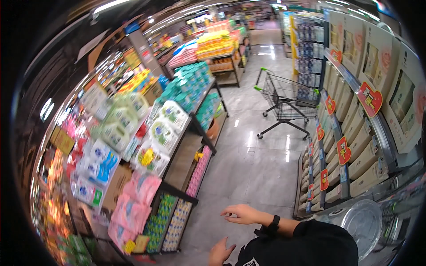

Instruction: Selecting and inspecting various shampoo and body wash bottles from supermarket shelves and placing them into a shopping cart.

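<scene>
My right hand point(241, 213) is held out over the grey tiled floor point(246, 173), its fingers loosely bent and nothing in them. A dark band point(274, 223) circles that wrist, below a black sleeve point(319, 239). Lower down, my left hand point(221, 251) shows at the bottom edge, thumb apart from the fingers and partly cut off by the frame; no object is visible in it. Nearest to both hands is the display stand point(179, 195) on the left, with pink soft packs point(133, 206) on top and green patterned packs point(159, 217) below.
A wire shopping cart point(289, 99) with green handle ends stands farther along the aisle. Along the right run shelves of beige boxes point(362, 166) with red heart-shaped tags point(370, 99). White detergent jugs point(163, 133) and teal containers point(183, 88) crowd the left stand. A round clear plastic lid point(362, 229) sits close at lower right.
</scene>
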Motion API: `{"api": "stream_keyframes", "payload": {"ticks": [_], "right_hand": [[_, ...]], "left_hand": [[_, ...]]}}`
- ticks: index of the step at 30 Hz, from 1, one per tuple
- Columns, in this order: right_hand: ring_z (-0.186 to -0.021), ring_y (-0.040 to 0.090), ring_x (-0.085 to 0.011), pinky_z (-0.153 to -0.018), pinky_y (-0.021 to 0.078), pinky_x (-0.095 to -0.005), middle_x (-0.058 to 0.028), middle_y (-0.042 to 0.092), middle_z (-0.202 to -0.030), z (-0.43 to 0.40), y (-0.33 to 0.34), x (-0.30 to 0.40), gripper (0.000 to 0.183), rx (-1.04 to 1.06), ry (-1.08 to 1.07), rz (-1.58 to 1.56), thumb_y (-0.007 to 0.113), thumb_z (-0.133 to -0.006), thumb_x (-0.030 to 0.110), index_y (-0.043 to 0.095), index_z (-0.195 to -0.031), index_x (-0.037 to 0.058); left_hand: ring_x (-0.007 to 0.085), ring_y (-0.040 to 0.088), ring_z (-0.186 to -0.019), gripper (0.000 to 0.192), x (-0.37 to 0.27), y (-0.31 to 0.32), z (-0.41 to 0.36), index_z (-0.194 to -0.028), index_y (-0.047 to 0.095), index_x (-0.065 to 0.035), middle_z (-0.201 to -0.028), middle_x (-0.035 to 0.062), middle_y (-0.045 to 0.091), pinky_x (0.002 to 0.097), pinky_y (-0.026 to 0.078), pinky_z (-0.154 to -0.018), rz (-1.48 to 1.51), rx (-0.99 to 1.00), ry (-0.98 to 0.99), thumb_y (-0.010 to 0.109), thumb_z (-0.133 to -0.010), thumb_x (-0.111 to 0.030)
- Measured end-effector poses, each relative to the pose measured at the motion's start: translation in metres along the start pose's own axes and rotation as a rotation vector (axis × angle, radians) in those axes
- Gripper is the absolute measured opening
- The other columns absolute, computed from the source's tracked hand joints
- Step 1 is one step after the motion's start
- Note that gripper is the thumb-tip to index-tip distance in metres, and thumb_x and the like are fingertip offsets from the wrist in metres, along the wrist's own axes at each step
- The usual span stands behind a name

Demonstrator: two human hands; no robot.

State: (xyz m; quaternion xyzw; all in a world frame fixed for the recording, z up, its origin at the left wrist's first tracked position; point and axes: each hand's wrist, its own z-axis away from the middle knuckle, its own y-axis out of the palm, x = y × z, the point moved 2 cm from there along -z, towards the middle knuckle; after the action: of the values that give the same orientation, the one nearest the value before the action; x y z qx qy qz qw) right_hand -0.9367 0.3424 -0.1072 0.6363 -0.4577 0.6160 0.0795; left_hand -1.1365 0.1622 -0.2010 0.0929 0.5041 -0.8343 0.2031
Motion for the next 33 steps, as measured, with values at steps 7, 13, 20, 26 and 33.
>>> {"api": "stream_keyframes", "payload": {"ticks": [7, 13, 20, 26, 33], "right_hand": [[-0.083, 0.069, -0.0293, -0.073, 0.0544, -0.0409, -0.0124, 0.07, -0.106, -0.057, -0.089, -0.066, 0.029, -0.032, 0.157, 0.135, 0.062, -0.095, 0.028, 0.064, -0.12, 0.0123], [-0.095, 0.067, -0.0379, -0.081, 0.0531, -0.0481, -0.0165, 0.069, -0.107, -0.076, -0.117, -0.142, 0.036, 0.018, 0.341, 0.319, 0.062, -0.094, 0.031, 0.059, -0.124, 0.0113], [-0.098, 0.066, -0.0395, -0.079, 0.0553, -0.0495, -0.0165, 0.067, -0.115, -0.128, -0.145, -0.234, 0.062, 0.273, 0.686, 0.518, 0.067, -0.09, 0.033, 0.045, -0.145, 0.0152], [-0.107, 0.064, -0.0386, -0.085, 0.0535, -0.0496, -0.0174, 0.066, -0.119, -0.229, -0.215, -0.241, 0.058, -0.007, 0.766, 0.372, 0.063, -0.094, 0.037, 0.047, -0.144, 0.0147], [-0.105, 0.064, -0.0386, -0.085, 0.0528, -0.0491, -0.0162, 0.067, -0.116, -0.257, -0.291, -0.336, 0.054, -0.228, 0.859, 0.411, 0.065, -0.091, 0.032, 0.05, -0.14, 0.0138]], "left_hand": [[0.0474, 0.056, -0.118, 0.069, -0.045, -0.063, -0.141, -0.144, 0.049, -0.004, -0.128, 0.0279, 0.061, 0.0526, 0.044, -0.102, 0.029, -0.045, 0.381, 0.069, -0.09, -0.043], [0.0442, 0.057, -0.118, 0.058, -0.061, -0.108, -0.261, -0.134, 0.055, -0.0055, -0.129, 0.0247, 0.061, 0.0509, 0.047, -0.097, 0.081, 0.083, 0.508, 0.068, -0.09, -0.041], [0.0397, 0.057, -0.122, 0.066, -0.094, -0.215, -0.413, -0.141, 0.053, -0.0085, -0.134, 0.0225, 0.06, 0.0493, 0.048, -0.098, -0.116, 0.269, 0.47, 0.063, -0.091, -0.051], [0.042, 0.061, -0.113, 0.061, -0.079, -0.295, -0.554, -0.137, 0.056, -0.0022, -0.121, 0.0249, 0.066, 0.0486, 0.049, -0.096, -0.178, 0.005, 0.665, 0.067, -0.09, -0.04], [0.0416, 0.063, -0.111, 0.058, -0.099, -0.351, -0.707, -0.131, 0.058, -0.0008, -0.12, 0.025, 0.066, 0.0473, 0.05, -0.095, -0.253, 0.028, 0.614, 0.073, -0.087, -0.035]]}}
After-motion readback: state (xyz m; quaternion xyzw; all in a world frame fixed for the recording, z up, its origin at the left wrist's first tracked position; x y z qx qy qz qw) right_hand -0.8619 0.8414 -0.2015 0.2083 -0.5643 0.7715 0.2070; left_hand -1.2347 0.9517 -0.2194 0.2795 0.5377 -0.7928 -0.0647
